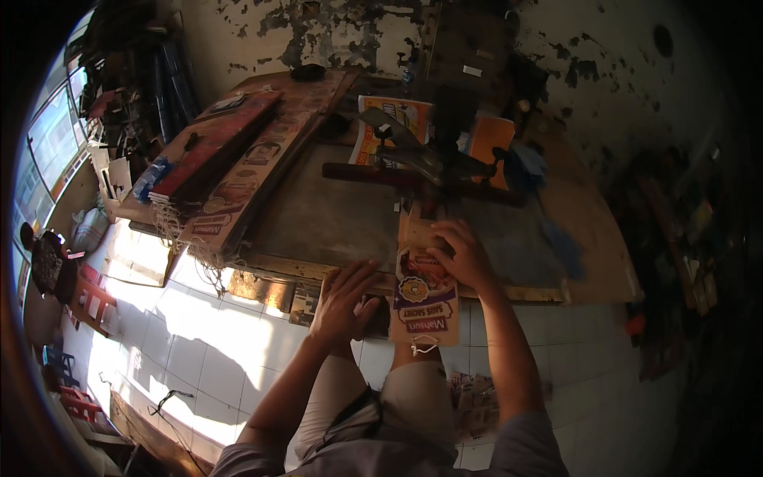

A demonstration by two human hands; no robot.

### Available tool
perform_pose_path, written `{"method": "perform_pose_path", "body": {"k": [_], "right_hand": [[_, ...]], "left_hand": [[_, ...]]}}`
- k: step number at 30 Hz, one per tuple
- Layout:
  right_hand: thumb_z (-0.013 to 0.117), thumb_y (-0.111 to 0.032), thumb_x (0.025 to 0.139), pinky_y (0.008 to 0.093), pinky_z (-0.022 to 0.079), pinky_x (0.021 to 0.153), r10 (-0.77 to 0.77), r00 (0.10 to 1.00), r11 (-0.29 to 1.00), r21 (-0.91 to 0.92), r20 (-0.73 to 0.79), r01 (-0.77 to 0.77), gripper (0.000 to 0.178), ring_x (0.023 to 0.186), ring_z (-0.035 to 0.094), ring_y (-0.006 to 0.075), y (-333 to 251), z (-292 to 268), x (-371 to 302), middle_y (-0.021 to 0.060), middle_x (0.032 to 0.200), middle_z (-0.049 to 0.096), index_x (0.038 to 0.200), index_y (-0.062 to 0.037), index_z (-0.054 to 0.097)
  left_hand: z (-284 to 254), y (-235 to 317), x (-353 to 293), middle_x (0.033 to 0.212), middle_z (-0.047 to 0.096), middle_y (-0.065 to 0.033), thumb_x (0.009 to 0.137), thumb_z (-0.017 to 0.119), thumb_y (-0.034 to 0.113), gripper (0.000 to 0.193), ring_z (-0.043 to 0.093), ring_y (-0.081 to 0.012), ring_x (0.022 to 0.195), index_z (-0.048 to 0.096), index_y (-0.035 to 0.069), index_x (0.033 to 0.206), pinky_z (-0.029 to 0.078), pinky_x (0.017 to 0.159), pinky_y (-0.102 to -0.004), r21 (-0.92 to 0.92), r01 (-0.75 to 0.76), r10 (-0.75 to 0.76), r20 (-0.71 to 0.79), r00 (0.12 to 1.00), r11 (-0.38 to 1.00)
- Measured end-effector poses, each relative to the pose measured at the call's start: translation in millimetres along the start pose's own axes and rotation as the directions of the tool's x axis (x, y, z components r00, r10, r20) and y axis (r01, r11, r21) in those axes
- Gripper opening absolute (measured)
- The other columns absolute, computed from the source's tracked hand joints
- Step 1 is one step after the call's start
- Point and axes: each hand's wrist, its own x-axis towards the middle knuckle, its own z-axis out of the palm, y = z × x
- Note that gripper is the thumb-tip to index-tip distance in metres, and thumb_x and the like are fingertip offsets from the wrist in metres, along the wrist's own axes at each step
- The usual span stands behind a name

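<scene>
A long printed cardboard strip [424, 296] with a white string loop at its near end lies across the table's front edge, its near part jutting out over my lap. Its far end reaches under a dark metal press-like machine [429, 168] with a long crossbar. My right hand [465, 256] rests on the strip's right side, thumb and fingers apart. Left of the strip, by the table edge, my left hand [346, 304] has its fingers stretched out and holds nothing. A dark rounded thing [378, 316] shows beside it, too shaded to name.
Stacks of similar printed strips [238, 179], strings hanging off their near ends, lie on the table's [334, 215] left side. A dark red stack [218, 147] sits beside them. Orange printed sheets [491, 143] stand behind the machine. A red plastic stool [94, 302] is on the floor at left.
</scene>
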Motion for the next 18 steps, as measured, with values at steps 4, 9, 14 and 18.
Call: {"method": "perform_pose_path", "body": {"k": [4,9,14,18], "right_hand": [[0.088,-0.021,0.091,0.0459,0.055,0.104,0.006,0.996,0.998,0.062,0.085,-0.011,0.032,0.122,0.064,0.0316,-35,-18,-17,0.007,0.133,0.07,0.115,-0.0049,0.075],[0.091,-0.022,0.089,0.0456,0.056,0.102,0.056,0.99,0.973,0.216,0.132,-0.084,0.032,0.124,0.065,0.0293,-84,-51,-62,0.0063,0.133,0.071,0.115,-0.0092,0.077],[0.091,-0.015,0.09,0.0475,0.057,0.101,0.334,0.938,0.941,0.099,-0.095,-0.325,0.035,0.122,0.07,0.0316,-62,-79,-118,0.0089,0.133,0.072,0.119,-0.0088,0.073],[0.088,-0.014,0.094,0.0475,0.058,0.1,0.381,0.892,0.904,-0.106,-0.242,-0.415,0.036,0.122,0.07,0.0323,-11,-88,-135,0.0088,0.134,0.071,0.125,-0.008,0.07]], "left_hand": [[-10,-28,-35,0.175,0.044,-0.0114,0.095,0.077,0.03,0.064,0.036,-0.0371,0.163,0.061,0.02,0.156,0.023,0.133,-0.0576,0.068,0.128,-0.118,-0.134,0.984,0.989],[-12,-43,-65,0.179,0.036,-0.0137,0.093,0.08,0.028,0.078,0.027,-0.0396,0.167,0.051,0.018,0.164,0.012,0.134,-0.0639,0.225,0.165,-0.14,-0.124,0.982,0.96],[12,-51,-66,0.175,0.038,-0.0185,0.089,0.081,0.022,0.077,0.025,-0.0457,0.166,0.052,0.013,0.16,0.016,0.133,-0.0667,0.156,0.167,-0.128,-0.232,0.964,0.974],[47,-71,-63,0.17,0.043,-0.0181,0.083,0.084,0.02,0.081,0.028,-0.0492,0.164,0.051,0.013,0.156,0.02,0.131,-0.0691,0.191,0.146,-0.061,-0.391,0.918,0.971]]}}
